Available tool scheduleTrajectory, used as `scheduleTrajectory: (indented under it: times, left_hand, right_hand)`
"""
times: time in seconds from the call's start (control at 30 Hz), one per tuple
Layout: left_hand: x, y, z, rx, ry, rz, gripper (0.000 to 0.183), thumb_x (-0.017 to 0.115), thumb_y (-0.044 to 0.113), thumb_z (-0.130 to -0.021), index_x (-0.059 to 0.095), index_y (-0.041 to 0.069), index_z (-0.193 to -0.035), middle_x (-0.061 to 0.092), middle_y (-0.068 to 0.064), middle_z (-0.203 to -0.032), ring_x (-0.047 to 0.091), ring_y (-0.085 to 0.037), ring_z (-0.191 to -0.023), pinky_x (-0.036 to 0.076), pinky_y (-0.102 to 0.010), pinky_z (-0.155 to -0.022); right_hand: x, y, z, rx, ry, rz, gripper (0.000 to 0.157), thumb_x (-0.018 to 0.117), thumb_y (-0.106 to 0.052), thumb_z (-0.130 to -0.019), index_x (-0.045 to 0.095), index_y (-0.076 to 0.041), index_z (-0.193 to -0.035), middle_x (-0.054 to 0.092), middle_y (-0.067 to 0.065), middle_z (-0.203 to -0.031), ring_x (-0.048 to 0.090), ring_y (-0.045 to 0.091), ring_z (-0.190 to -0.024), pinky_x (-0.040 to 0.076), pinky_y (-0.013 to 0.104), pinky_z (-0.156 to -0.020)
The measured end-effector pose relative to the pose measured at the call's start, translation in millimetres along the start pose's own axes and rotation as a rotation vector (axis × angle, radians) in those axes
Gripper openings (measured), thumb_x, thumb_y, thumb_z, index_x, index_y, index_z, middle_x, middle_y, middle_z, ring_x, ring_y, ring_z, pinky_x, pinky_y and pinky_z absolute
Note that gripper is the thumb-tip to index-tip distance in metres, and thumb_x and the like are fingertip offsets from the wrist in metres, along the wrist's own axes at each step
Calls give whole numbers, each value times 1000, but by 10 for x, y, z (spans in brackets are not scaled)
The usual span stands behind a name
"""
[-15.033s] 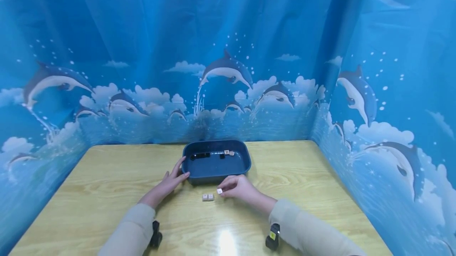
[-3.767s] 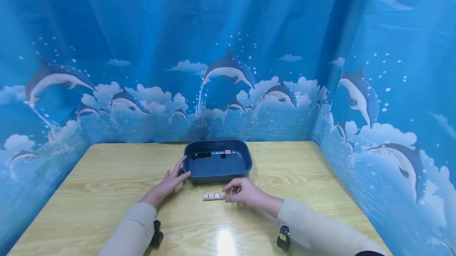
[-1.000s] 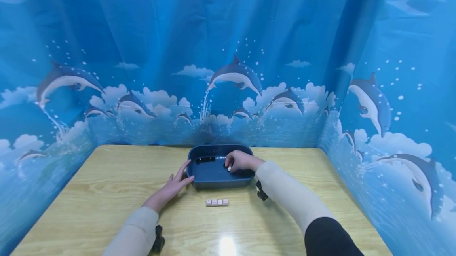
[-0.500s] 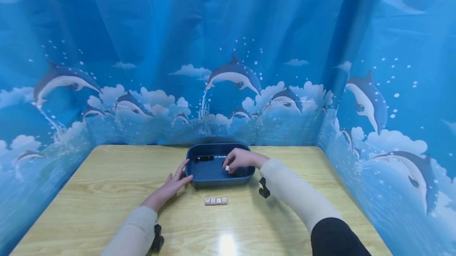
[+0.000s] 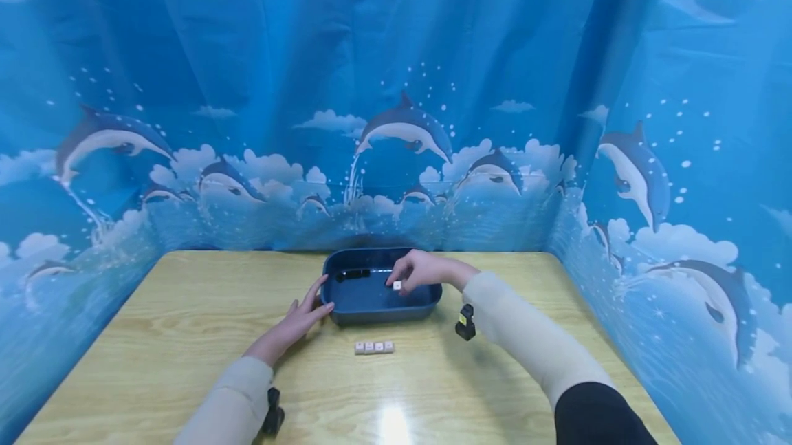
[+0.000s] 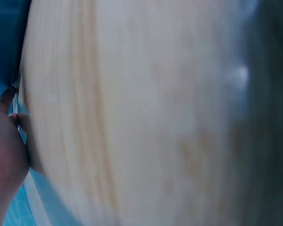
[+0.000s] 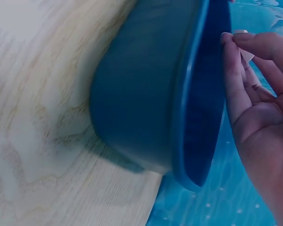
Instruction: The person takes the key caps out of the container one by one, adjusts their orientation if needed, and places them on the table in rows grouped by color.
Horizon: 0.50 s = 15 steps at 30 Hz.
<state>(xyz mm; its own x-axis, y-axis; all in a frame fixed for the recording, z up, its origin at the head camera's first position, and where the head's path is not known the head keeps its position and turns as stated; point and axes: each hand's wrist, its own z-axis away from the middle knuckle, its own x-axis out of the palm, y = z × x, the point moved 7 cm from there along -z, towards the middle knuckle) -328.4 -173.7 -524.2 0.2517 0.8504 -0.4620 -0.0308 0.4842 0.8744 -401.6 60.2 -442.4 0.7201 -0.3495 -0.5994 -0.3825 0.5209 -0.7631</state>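
Observation:
My right hand [image 5: 417, 270] pinches a small white keycap [image 5: 397, 285] with a dark mark on its top, over the inside of a dark blue bin [image 5: 383, 316]. In the right wrist view, thumb and fingertips meet on the keycap [image 7: 245, 52], which is partly covered, beside the bin's rim. My left hand [image 5: 300, 319] rests with spread, straight fingers against the bin's left end. On the table in front of the bin, several white keycaps [image 5: 374, 348] stand side by side in a short row, marked sides up.
Black pieces [image 5: 354, 274] lie inside the bin at its back left. The bin stands at the far side of the wood-grain table [image 5: 247, 294]. A blue dolphin-print curtain [image 5: 297, 122] hangs behind and beside the table.
My right hand went from the row into the bin, took hold of a keycap and has lifted it slightly. Since the oldest frame, the row has grown. The left hand stays put.

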Motion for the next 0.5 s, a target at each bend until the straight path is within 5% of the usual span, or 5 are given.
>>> scheduleTrajectory:
  times: [0.27,0.5]
  left_hand:
    - [-1,-1,-20,0,4,-9,73,47,41,-102,3,27,-158,22,-29,-154,1,-47,-144,-19,-58,-110]
    - [1,31,2,12,0,-24,72,46,38,-103,2,26,-158,23,-30,-153,7,-46,-144,-18,-58,-110]
  right_hand:
    - [21,-107,240,-49,13,-75,29,67,-3,-88,71,-7,-117,67,14,-113,65,36,-89,53,56,-80]
    - [117,-141,391,-122,45,-87,26,69,-1,-88,72,-4,-114,67,13,-110,63,20,-81,56,38,-72]
